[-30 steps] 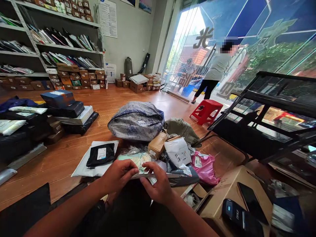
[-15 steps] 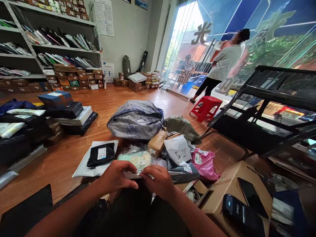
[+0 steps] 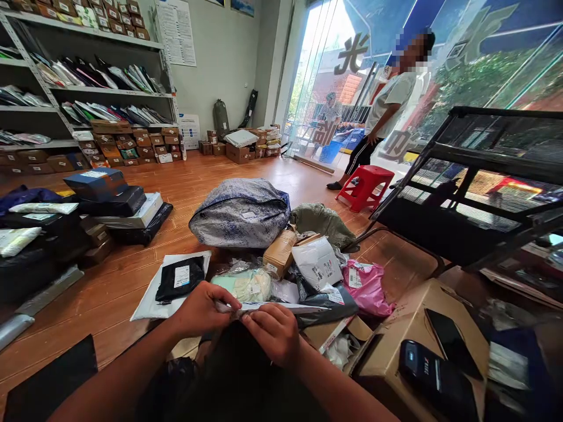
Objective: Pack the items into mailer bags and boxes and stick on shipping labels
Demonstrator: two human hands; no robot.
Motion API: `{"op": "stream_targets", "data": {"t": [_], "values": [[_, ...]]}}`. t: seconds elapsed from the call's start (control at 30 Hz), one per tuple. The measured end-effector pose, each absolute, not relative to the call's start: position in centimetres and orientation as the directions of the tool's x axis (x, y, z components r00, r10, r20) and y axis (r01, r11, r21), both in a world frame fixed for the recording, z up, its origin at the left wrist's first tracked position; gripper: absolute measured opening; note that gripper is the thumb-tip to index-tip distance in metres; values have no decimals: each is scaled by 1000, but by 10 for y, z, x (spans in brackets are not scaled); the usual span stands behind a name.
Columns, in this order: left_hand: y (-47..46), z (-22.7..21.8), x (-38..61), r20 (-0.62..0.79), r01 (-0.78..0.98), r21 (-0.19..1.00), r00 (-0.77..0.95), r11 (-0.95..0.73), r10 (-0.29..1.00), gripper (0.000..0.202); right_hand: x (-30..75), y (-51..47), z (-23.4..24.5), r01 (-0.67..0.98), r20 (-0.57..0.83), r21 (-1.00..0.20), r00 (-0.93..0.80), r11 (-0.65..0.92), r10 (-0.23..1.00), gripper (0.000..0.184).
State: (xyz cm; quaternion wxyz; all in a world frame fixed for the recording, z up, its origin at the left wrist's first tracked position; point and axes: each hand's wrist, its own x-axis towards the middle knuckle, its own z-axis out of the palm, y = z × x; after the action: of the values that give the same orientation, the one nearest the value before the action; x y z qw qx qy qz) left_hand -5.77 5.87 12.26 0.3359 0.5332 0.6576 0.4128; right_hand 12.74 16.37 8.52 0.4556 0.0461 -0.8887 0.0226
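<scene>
Close together in front of me, my left hand (image 3: 204, 310) and my right hand (image 3: 275, 334) each pinch a thin, pale-edged piece of packaging (image 3: 237, 315). A white strip (image 3: 285, 306) runs from behind my right fingers out to the right. Dark material fills the space beneath my hands; I cannot tell whether it is a bag or clothing. Just beyond my fingers lies a clear plastic bag with pale green contents (image 3: 246, 284). Left of it, a black parcel (image 3: 181, 278) with a label rests on a white mailer (image 3: 152, 300).
A brown box (image 3: 280, 253), a white parcel (image 3: 317, 264) and a pink parcel (image 3: 365, 287) are piled ahead. At right, a carton (image 3: 391, 334) bears a phone (image 3: 451, 340) and a black handheld device (image 3: 435, 375). A red stool (image 3: 366, 186) stands near a person (image 3: 387, 111).
My hands have shifted slightly while pinching the thin packaging, and the white strip now extends further right. The person by the glass has turned and lowered an arm.
</scene>
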Motion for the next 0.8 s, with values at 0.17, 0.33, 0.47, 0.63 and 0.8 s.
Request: {"op": "stream_targets", "data": {"t": [0.17,0.33,0.47,0.63,0.8], "values": [[59,125,-71,-62,421,902,-106,101,992,44,122,161,73,-46,811,-18,-585,999,-12,19],[60,126,-70,-52,414,904,-140,106,989,42,120,158,71,31,788,-117,-606,993,112,20],[60,123,-61,-51,426,896,-182,125,982,33,117,167,83,-2,808,-314,-525,949,266,20],[61,131,-59,-32,499,861,-147,102,989,24,107,187,85,-121,641,-431,-739,894,208,15],[59,135,-63,176,811,585,-143,14,974,26,98,186,75,-132,625,-561,-716,817,313,6]]}}
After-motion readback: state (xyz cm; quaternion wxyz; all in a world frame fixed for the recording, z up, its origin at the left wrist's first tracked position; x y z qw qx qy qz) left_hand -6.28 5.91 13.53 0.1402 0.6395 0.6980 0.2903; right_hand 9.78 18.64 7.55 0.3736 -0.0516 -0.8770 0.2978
